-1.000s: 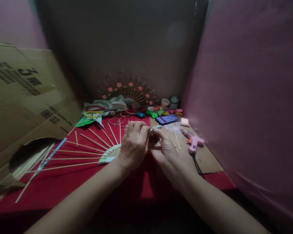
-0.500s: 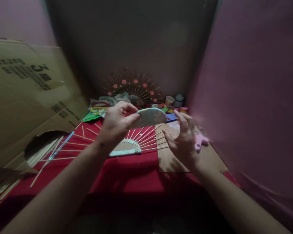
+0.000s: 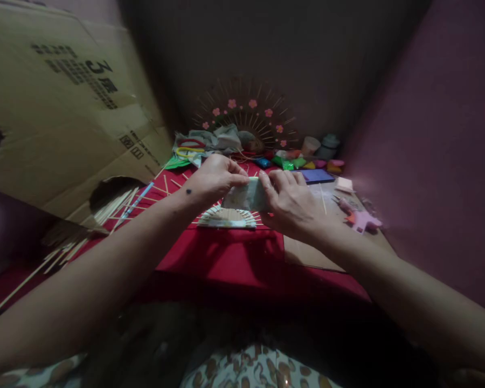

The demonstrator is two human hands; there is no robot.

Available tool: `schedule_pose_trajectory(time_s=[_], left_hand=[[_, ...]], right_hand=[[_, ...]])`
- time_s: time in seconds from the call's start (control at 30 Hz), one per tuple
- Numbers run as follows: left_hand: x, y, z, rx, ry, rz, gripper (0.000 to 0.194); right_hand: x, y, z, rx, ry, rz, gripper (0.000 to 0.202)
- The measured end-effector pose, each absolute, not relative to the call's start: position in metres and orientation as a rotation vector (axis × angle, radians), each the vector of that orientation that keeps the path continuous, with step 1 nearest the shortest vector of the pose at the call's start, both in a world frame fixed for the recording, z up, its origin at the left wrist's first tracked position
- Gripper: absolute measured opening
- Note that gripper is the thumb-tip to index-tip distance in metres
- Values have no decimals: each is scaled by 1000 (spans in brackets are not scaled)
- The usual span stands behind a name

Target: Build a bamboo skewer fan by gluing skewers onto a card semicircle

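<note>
Between both hands a pale, patterned half-round piece [image 3: 246, 196] is held up over the table. My left hand [image 3: 218, 177] pinches its upper edge with thumb and fingers. Around its right end my right hand [image 3: 288, 200] is closed, covering that part. Below and behind the piece lies a fan of thin sticks with a pale half-round base [image 3: 227, 220], spread on the red cloth [image 3: 222, 258].
A cardboard box [image 3: 68, 108] with sticks [image 3: 115, 203] stands left. At the back are a flowered stick fan [image 3: 248, 116], scissors [image 3: 189, 148], colored packets and a cup [image 3: 310, 146]. Right, a pink glue gun [image 3: 364, 220] lies on a brown board [image 3: 311, 253].
My right hand has closed on the right end of the pale piece, which it was apart from before. My left hand still pinches it. The view has shifted, showing patterned fabric at the bottom.
</note>
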State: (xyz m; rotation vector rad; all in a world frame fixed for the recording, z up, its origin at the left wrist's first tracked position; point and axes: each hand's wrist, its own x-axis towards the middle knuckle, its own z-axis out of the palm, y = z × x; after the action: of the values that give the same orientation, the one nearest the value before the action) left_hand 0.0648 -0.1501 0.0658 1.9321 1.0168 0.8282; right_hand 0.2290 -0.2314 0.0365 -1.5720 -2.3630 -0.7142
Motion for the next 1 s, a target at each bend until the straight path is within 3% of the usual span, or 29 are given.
schedule_pose_trajectory(time_s=[0.17,0.37,0.47,0.63,1.0], left_hand=[[37,-144,62,1913,983,1220,33],[-10,-146,34,1643,1222,1449,10],[-28,-154,10,1663,1253,1489,11],[-34,-168,-16,1769,1303,1456,18],[-27,-173,-37,2020,1461,1477,16]], right_hand=[[212,-215,44,-1614,-2460,-71,55],[199,-184,40,-1576,-2539,399,48],[199,-174,34,-1589,-2557,424,56],[202,-171,22,-1546,-2599,307,52],[203,-170,18,-1560,-2586,293,73]])
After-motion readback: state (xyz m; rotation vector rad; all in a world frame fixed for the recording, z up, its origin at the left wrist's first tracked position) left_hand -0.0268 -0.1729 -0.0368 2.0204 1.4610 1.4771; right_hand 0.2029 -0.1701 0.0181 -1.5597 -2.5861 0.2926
